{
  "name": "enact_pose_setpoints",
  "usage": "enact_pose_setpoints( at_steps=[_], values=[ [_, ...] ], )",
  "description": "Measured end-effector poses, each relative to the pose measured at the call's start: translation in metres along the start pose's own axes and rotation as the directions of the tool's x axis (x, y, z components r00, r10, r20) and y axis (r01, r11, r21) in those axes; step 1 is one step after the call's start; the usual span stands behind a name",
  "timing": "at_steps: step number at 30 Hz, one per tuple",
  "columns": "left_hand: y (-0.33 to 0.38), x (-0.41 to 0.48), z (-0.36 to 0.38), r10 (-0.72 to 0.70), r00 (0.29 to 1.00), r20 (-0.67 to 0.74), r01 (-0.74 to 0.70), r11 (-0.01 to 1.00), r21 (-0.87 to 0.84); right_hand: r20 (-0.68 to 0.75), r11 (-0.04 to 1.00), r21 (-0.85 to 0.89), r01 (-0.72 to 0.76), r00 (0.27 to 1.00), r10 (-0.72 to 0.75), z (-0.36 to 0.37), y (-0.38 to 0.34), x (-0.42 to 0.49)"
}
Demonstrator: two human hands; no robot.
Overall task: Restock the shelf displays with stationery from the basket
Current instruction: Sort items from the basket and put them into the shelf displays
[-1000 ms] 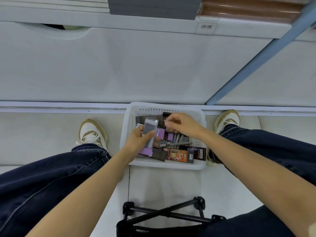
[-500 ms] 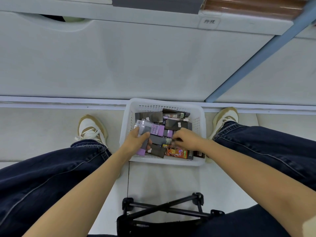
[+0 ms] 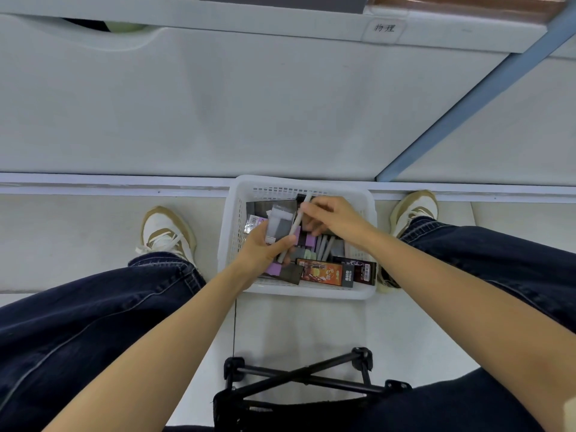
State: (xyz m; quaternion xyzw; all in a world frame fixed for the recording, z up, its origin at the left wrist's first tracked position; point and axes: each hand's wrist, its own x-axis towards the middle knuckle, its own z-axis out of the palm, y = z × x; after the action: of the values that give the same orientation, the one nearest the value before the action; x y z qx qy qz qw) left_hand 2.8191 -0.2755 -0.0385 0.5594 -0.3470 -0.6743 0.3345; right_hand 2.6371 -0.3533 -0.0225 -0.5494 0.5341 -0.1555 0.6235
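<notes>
1. Since half a second ago, the right hand point(image 3: 338, 221) is rising from the near side of the basket point(image 3: 308, 294) toward the far side, now pinching a pale pen point(image 3: 296, 227) between thumb and fingertips.
2. The left hand point(image 3: 261, 247) is gripping a bundle of grey and purple packets point(image 3: 280, 222) over the basket, and the pen is being laid against that bundle.
3. Progress, as judged: collection is under way and nothing is being placed on display yet. Several items are remaining in the basket, including an orange box point(image 3: 321, 274) and a dark box point(image 3: 358, 271) beside it along the near wall.
4. The shelf edge point(image 3: 218, 23) is running across the top of the view, carrying a small label point(image 3: 385, 28). The display space itself is lying out of view.
5. The basket is sitting on a pale floor point(image 3: 78, 238), against the base of a white cabinet front point(image 3: 218, 113), between the person's two shoes.
6. A blue upright point(image 3: 467, 104) is slanting across the right side, and a black folding frame point(image 3: 305, 374) is standing near the person's legs.
</notes>
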Motion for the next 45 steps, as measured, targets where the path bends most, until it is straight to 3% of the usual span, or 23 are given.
enact_pose_setpoints(
  at_steps=[2,4,6,13,15,18,24,29,33,36,41,45],
  values=[
    [-0.003,0.001,-0.005,-0.032,0.999,-0.022,0.033,0.999,0.023,-0.068,0.968,-0.230,-0.098,0.994,0.085,-0.013,0.014,-0.003],
    [-0.007,0.001,-0.009,-0.074,0.997,-0.033,0.076,0.996,0.054,-0.102,0.851,-0.467,-0.241,0.970,0.219,-0.017,0.031,-0.006],
    [-0.012,0.001,-0.011,-0.093,0.994,-0.052,0.097,0.992,0.085,-0.134,0.751,-0.576,-0.322,0.944,0.302,-0.009,0.046,-0.007],
    [-0.018,0.003,-0.014,-0.118,0.986,-0.115,0.121,0.992,0.020,-0.297,0.888,-0.373,-0.271,0.941,0.163,0.017,0.068,-0.001],
    [-0.018,0.004,-0.016,-0.122,0.984,-0.133,0.124,0.992,0.005,-0.305,0.921,-0.276,-0.275,0.934,0.187,0.020,0.071,0.001],
    [-0.019,0.004,-0.016,-0.123,0.980,-0.155,0.127,0.992,0.018,-0.340,0.950,0.018,-0.312,0.892,0.299,0.028,0.067,0.007],
    [-0.021,0.003,-0.013,-0.133,0.978,-0.162,0.140,0.990,0.031,-0.476,0.943,0.003,-0.332,0.829,0.294,0.041,0.067,0.015],
    [-0.017,0.004,-0.014,-0.152,0.977,-0.150,0.154,0.988,-0.002,-0.340,0.925,0.087,-0.369,0.862,0.375,0.025,0.059,0.009],
    [-0.009,0.005,-0.010,-0.215,0.965,-0.150,0.204,0.975,-0.083,0.022,0.845,0.169,-0.507,0.859,0.511,0.010,0.027,0.000],
    [0.004,0.002,-0.006,-0.320,0.937,-0.142,0.279,0.927,-0.251,0.190,0.869,0.103,-0.484,0.867,0.461,0.002,0.002,-0.004],
    [0.026,-0.011,0.001,-0.330,0.936,-0.124,0.270,0.897,-0.350,0.132,0.974,0.001,-0.226,0.966,0.223,0.004,-0.027,-0.011],
    [0.046,-0.019,0.007,-0.298,0.944,-0.140,0.225,0.894,-0.387,0.059,0.999,0.007,-0.041,0.997,0.041,0.012,-0.042,-0.018]
  ],
)
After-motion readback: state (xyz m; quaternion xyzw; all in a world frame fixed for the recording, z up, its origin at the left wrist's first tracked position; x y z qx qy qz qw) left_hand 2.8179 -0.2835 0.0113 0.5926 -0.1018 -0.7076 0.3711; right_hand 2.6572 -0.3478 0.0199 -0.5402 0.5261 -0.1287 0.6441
